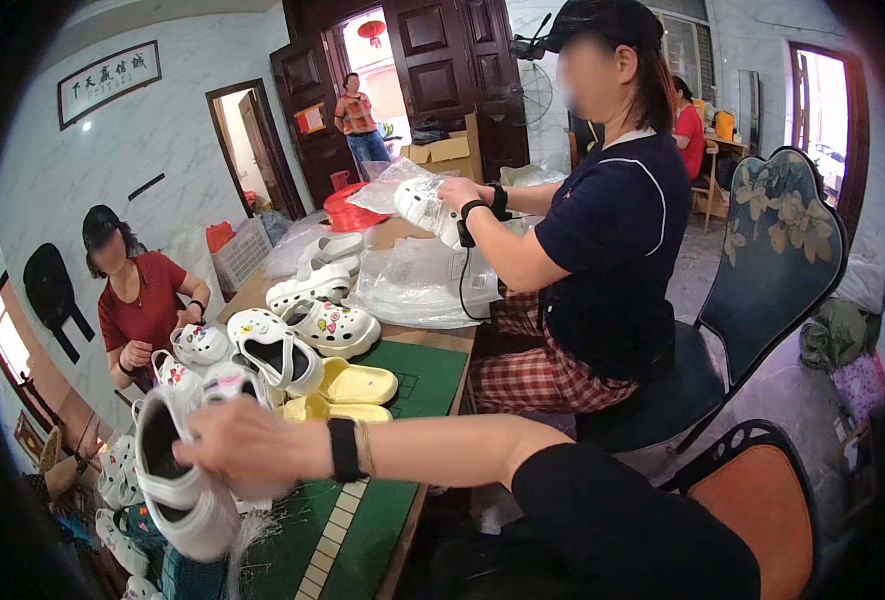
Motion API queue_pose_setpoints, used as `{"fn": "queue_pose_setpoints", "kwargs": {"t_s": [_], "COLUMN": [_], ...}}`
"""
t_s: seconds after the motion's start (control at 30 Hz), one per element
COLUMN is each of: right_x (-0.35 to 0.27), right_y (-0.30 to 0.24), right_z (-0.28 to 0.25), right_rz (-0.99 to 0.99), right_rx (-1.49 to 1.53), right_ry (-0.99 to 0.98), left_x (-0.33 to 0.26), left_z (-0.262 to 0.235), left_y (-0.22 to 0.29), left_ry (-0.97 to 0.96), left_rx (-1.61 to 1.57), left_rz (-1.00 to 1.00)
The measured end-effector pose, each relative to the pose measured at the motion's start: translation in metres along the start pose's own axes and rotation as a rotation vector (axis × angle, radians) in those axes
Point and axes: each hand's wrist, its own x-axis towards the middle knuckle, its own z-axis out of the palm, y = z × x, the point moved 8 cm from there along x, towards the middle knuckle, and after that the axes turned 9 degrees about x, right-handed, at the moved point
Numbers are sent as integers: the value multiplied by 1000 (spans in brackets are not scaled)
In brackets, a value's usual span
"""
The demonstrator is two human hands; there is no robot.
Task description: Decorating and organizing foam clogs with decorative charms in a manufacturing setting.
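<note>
My right hand (258,445), slightly blurred, reaches across the table from the lower right, a black band on its wrist. Its fingers close on a white clog (193,515), gripped at the opening and tilted over the table's near left part. Just beyond it stand white clogs with colourful charms (328,328) and a pair of yellow clogs (358,385). More decorated white clogs (118,470) lie to the left of the held one. My left hand does not show.
The table has a green top (418,375). Across it sits a person in red (148,300); at the right, another handles a white clog (425,208) in clear plastic. Clear bags (428,285), red strapping (358,208) and a cardboard box (448,155) lie farther back. An orange-backed chair (753,510) stands nearby.
</note>
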Motion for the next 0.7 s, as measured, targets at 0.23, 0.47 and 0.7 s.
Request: {"fn": "queue_pose_setpoints", "kwargs": {"t_s": [0.23,0.47,0.7], "right_x": [46,13,-73], "right_y": [172,335,409], "right_z": [-23,-42,-62], "right_rz": [65,318,495], "right_rx": [-409,-643,-987], "right_ry": [14,-260,-474], "left_x": [12,42,120], "left_z": [15,-41,-31], "left_y": [2,-19,-50], "left_ry": [-82,8,-95], "left_rx": [-5,334,217], "left_rz": [7,-268,-139]}}
